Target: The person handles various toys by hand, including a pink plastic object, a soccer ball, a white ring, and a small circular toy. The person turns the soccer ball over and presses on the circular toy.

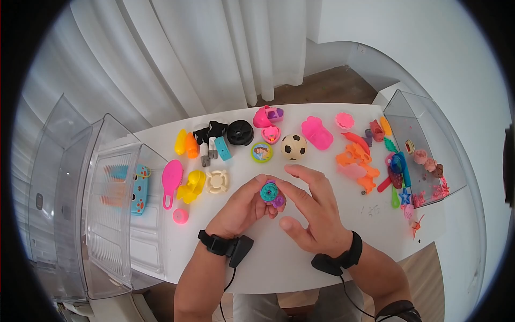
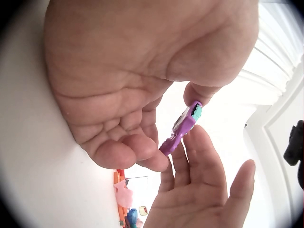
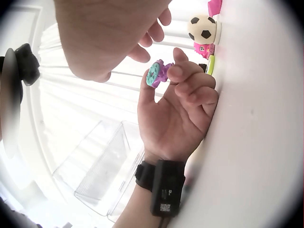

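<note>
In the head view my left hand (image 1: 240, 208) pinches a small purple plastic toy with a round teal disc (image 1: 269, 191) between thumb and fingers, above the front middle of the table. The left wrist view shows the purple toy (image 2: 179, 130) edge-on, its teal disc facing away from the left palm. My right hand (image 1: 319, 222) hovers beside it with fingers spread and extended, the index fingertip close to the disc. Seen from the right wrist, the toy (image 3: 154, 75) sits at the left thumb tip, while the remaining fingers of the left hand (image 3: 173, 114) curl loosely.
On the white table (image 1: 257, 252), a soccer ball (image 1: 294, 147), green round toy (image 1: 262, 152) and black wheel (image 1: 240, 132) lie beyond my hands. A pink hairbrush (image 1: 172, 180) and yellow toy (image 1: 191, 186) are left; orange toys (image 1: 358, 161) lie right. Clear bins (image 1: 424, 139) flank both sides.
</note>
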Action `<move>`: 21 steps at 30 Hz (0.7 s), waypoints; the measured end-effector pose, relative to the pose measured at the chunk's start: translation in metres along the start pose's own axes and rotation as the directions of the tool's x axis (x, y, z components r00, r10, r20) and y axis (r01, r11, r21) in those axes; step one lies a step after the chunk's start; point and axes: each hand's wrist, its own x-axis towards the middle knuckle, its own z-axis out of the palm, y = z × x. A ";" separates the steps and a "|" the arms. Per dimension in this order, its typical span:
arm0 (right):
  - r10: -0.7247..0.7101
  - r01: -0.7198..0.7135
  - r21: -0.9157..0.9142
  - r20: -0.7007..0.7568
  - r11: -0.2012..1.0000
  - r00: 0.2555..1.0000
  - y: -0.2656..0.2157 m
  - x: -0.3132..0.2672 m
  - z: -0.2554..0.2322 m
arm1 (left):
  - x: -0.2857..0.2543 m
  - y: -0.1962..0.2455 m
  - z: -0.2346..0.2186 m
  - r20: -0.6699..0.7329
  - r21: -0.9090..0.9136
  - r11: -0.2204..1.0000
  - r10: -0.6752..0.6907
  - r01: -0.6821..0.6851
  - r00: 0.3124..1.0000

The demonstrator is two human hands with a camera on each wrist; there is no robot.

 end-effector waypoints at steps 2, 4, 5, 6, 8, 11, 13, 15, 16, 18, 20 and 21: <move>-0.070 0.072 -0.054 0.039 0.996 0.997 0.006 -0.003 0.002 | 0.000 0.000 0.001 0.000 0.001 1.000 0.008 -0.008 1.000; -0.107 0.108 -0.013 0.059 0.994 0.993 0.004 0.000 0.000 | 0.001 0.000 0.004 -0.029 0.027 1.000 0.014 -0.014 0.999; -0.145 0.143 0.027 0.077 0.989 0.986 0.003 0.001 -0.001 | 0.000 0.001 0.004 -0.030 0.027 1.000 0.014 -0.014 0.999; -0.145 0.143 0.028 0.077 0.989 0.987 0.001 0.002 -0.001 | 0.000 0.001 0.004 -0.030 0.019 1.000 0.006 -0.006 1.000; -0.059 0.058 0.045 0.032 0.997 0.998 -0.003 0.002 0.000 | 0.000 0.000 0.002 -0.029 0.010 1.000 -0.003 0.003 1.000; -0.022 0.022 -0.005 0.023 1.000 1.000 0.000 0.000 0.001 | 0.000 -0.001 -0.002 -0.009 0.001 1.000 -0.006 0.006 1.000; -0.070 0.070 0.001 0.032 0.998 0.997 0.005 -0.001 -0.002 | -0.001 0.001 0.002 -0.016 0.047 0.999 -0.014 0.015 1.000; -0.117 0.117 0.007 0.043 0.993 0.992 0.006 -0.001 -0.003 | -0.001 0.003 0.003 -0.017 0.048 0.999 -0.018 0.019 1.000; -0.096 0.095 0.021 0.040 0.995 0.995 0.004 -0.001 -0.003 | -0.001 0.004 0.004 -0.020 0.049 0.999 -0.023 0.024 1.000; -0.074 0.073 0.034 0.038 0.997 0.997 0.002 0.000 -0.002 | -0.001 0.003 0.003 -0.025 0.042 0.999 -0.022 0.023 0.999; -0.033 0.032 0.036 0.019 0.999 0.999 0.001 -0.001 -0.001 | 0.000 0.001 0.002 -0.027 0.036 0.999 -0.021 0.022 0.999; -0.035 0.035 0.035 0.019 0.999 0.999 0.001 0.000 -0.001 | 0.001 0.000 0.001 -0.019 0.027 0.999 -0.023 0.023 1.000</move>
